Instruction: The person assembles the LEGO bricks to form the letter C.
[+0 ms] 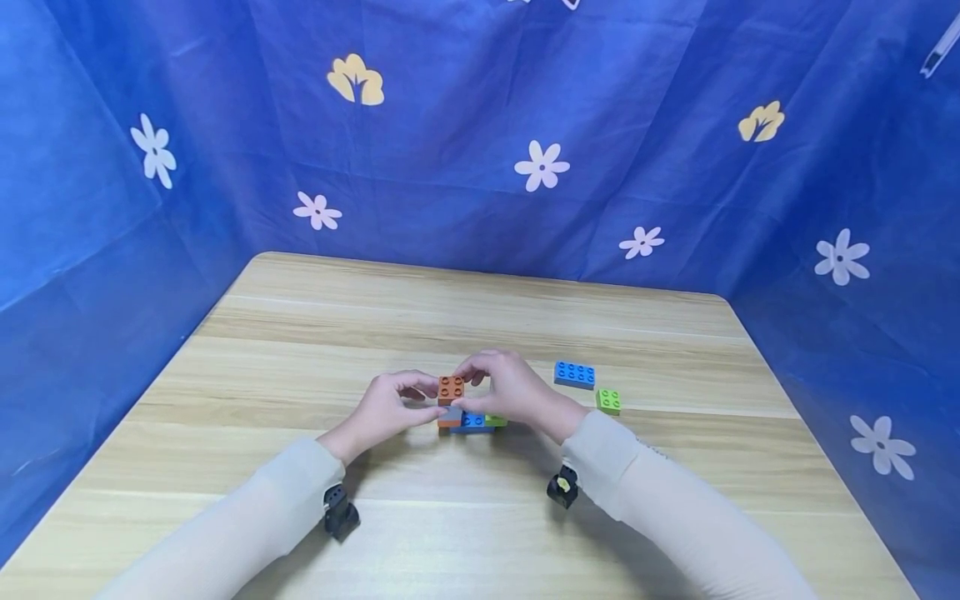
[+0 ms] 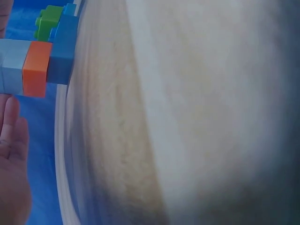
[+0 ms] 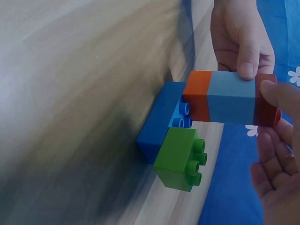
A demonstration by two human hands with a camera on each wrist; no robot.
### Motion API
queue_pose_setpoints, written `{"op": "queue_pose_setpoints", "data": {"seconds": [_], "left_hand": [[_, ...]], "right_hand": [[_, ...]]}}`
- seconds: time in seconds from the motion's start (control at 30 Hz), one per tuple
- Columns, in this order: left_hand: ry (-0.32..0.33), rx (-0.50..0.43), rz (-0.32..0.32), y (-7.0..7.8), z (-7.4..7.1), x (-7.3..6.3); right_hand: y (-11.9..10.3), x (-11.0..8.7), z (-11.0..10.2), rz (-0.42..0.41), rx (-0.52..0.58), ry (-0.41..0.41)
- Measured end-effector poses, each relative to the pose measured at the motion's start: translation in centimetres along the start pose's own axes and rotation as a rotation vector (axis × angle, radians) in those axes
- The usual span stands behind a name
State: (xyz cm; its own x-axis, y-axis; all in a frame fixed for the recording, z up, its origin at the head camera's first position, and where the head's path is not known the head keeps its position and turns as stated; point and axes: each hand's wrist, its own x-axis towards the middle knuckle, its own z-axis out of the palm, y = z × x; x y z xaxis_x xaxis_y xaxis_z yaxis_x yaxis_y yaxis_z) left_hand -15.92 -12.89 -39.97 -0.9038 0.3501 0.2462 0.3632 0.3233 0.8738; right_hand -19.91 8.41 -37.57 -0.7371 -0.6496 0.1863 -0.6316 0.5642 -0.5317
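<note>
A small stack of toy building bricks rises from one end of a long blue brick (image 3: pixel 161 115) on the table. Lowest in it is an orange brick (image 3: pixel 197 96), then a grey-blue brick (image 3: pixel 231 102), with a reddish-brown brick (image 1: pixel 451 389) on top. A green brick (image 3: pixel 176 159) sits on the blue brick's other end. My right hand (image 1: pixel 513 387) pinches the reddish-brown brick, its thumb on the near side. From the left, my left hand (image 1: pixel 386 412) holds the stack, its thumb against the grey-blue brick and its fingers partly hidden behind.
To the right on the wooden table (image 1: pixel 337 308) lie a loose blue brick (image 1: pixel 574 375) and a loose green brick (image 1: pixel 609 402). Blue cloth with flowers (image 1: pixel 450 125) hangs behind the table and along both sides.
</note>
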Motion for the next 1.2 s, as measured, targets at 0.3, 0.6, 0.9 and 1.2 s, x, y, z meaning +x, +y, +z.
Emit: {"op": "queue_pose_setpoints", "data": {"seconds": [0.3, 0.6, 0.9, 1.2], "left_hand": [[0.021, -0.053, 0.011, 0.3, -0.2, 0.2], [0.072, -0.09, 0.067, 1.0, 0.3, 0.5], [0.085, -0.086, 0.07, 0.7, 0.5, 0.5], [0.08, -0.084, 0.03, 0.5, 0.5, 0.6]], "right_hand": [[0.1, 0.1, 0.3, 0.016, 0.031, 0.005], [0.3, 0.1, 0.5, 0.002, 0.077, 0.03], [1.0, -0.4, 1.2, 0.018, 0.117, 0.066], [3.2, -2.3, 1.4, -0.039, 0.147, 0.121]]}}
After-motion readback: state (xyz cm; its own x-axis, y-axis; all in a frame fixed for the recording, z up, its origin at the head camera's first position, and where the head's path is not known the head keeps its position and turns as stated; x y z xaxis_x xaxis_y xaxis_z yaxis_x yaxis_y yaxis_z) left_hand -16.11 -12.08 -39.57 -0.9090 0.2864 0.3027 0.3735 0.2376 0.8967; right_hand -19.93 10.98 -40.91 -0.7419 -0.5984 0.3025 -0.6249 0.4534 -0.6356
